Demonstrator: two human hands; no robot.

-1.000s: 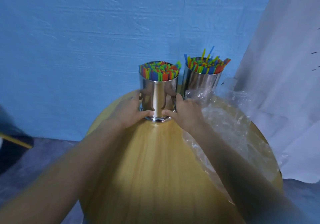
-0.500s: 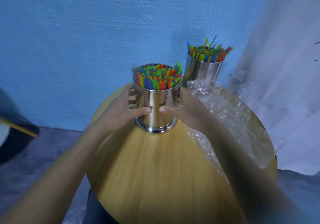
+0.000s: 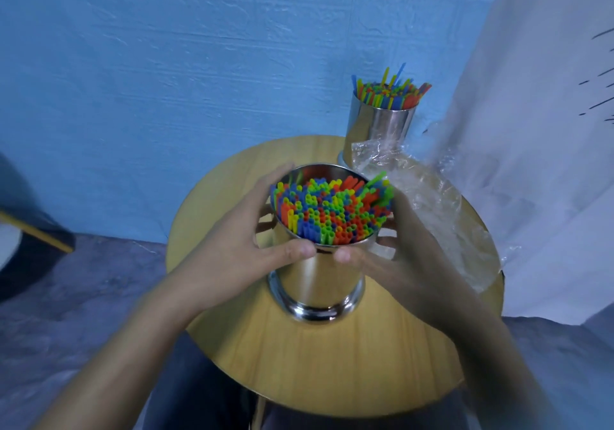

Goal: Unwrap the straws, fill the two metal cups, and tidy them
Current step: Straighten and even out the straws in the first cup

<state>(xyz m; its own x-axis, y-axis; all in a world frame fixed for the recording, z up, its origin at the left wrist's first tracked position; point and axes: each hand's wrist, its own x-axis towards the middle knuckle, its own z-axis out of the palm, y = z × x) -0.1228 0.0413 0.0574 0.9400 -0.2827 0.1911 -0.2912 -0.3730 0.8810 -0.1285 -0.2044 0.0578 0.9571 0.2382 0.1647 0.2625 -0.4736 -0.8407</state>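
A shiny metal cup [image 3: 320, 283] packed with colourful straws [image 3: 332, 212] stands near the middle of the round wooden table [image 3: 332, 363], tilted a little toward me. My left hand [image 3: 242, 233] grips its upper left side, thumb across the front. My right hand [image 3: 395, 257] grips its upper right side, thumb meeting the left one just under the rim. A second metal cup [image 3: 378, 130], also full of straws [image 3: 392, 92], stands at the table's far edge, untouched.
Crumpled clear plastic wrap [image 3: 432, 210] lies across the right side of the table, reaching the second cup's base. A blue wall is behind, a white sheet [image 3: 548, 164] hangs at right, and grey floor surrounds the table.
Both hands have drawn the near cup toward me, away from the second cup. My grip has risen from the base to the rim, and I now look down into the straws.
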